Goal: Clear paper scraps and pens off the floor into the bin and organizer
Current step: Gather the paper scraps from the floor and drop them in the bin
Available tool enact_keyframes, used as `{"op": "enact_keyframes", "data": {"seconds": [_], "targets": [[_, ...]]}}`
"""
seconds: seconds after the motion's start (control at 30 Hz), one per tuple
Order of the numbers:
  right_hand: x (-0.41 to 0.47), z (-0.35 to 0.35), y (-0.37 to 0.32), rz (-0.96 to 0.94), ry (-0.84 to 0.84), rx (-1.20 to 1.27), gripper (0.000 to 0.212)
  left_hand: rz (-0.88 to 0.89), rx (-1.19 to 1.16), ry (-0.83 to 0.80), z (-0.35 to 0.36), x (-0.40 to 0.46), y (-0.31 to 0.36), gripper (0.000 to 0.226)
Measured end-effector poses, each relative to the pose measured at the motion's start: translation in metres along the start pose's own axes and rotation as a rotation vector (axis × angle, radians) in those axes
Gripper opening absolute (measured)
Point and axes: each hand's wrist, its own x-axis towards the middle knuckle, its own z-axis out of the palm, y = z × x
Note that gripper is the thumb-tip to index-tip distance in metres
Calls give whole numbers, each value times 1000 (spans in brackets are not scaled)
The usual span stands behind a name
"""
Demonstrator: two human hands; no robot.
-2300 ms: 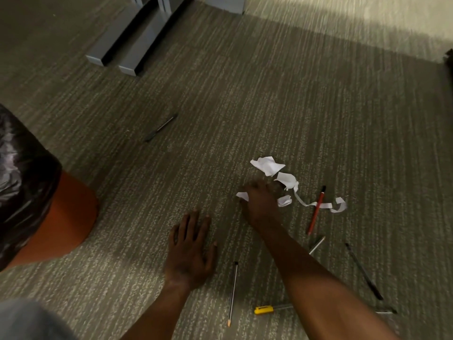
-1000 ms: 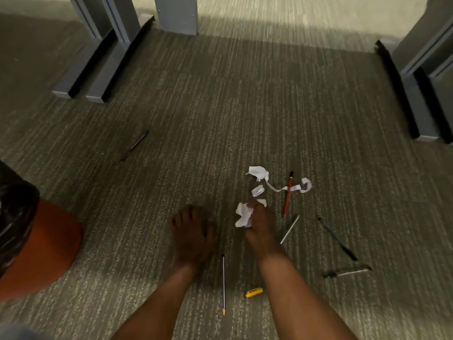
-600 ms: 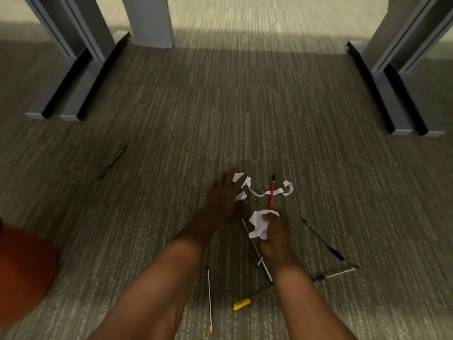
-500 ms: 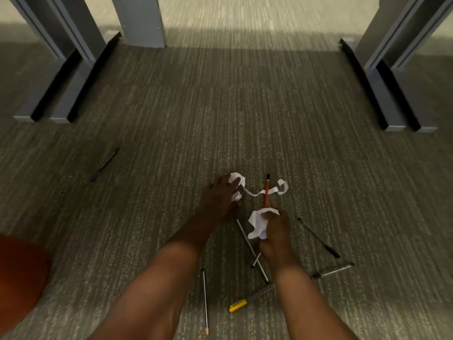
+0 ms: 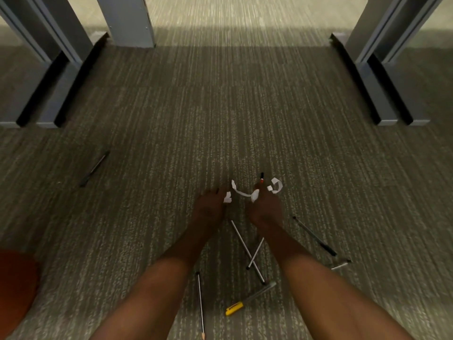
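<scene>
Step in hand, as judged from the layout: gathering the white torn paper scraps from the grey striped carpet floor (image 5: 245, 106) before any pen is collected.

The left hand (image 5: 210, 209) lies low on the carpet with its fingertips touching a small white paper scrap (image 5: 227, 198). Whether those fingers pinch the scrap or only rest against it cannot be told; the fingers are foreshortened and dark.

The right hand (image 5: 266, 209) has its fingers curled narrow around a wad of white paper (image 5: 255, 195) that shows at the fingertips. A long curled white paper strip (image 5: 239, 191) runs from that wad toward the left fingertips, spanning the gap between the two hands. A second curled white scrap (image 5: 275, 185) lies just beyond the right fingertips, on their outer side. The red pen with a black cap (image 5: 261, 179) projects forward from just past the right fingertips.

Behind the fingers, between the wrists, two thin silver pens (image 5: 247, 251) lie crossed. A yellow-capped grey pen (image 5: 250, 299) and a slim pencil-like stick (image 5: 200, 305) lie between the forearms. A black pen (image 5: 315, 236) lies outward of the right wrist. A lone dark pen (image 5: 94, 169) lies well apart, far outward of the left hand.

The orange bin (image 5: 14, 288) sits at the left frame edge, well behind the left fingers. The organizer is not in view.

Next move, as judged: close both hands on the remaining scraps, taking care that the loose strip is not dropped, then carry the paper back and left to the bin.
</scene>
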Motion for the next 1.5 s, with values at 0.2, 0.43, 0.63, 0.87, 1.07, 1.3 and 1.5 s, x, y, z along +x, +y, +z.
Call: {"op": "enact_keyframes", "data": {"seconds": [0.2,0.43,0.63,0.87,1.07,1.3,1.5], "targets": [[12,-2,-13,-78,-135,-259,15,-6,-158,143,-14,-17,-8,33],[3,-4,-20,-181,-107,-68,23,-112,-591,383,-32,-52,-21,17],[-28,-16,-63,105,-270,641,28,-146,-692,225,-50,-73,-19,21],[-39,-51,-95,466,-598,1330,45,-503,-1095,93,-90,-80,-11,27],[-51,-59,-122,423,-711,1531,37,-498,-1291,-109,-126,-103,-8,33],[-65,-59,-160,314,-838,1468,55,-503,-1618,-62,-156,-125,-11,18],[-72,-58,-196,143,-485,1022,69,-439,-1626,214,-209,-153,-25,42]]}}
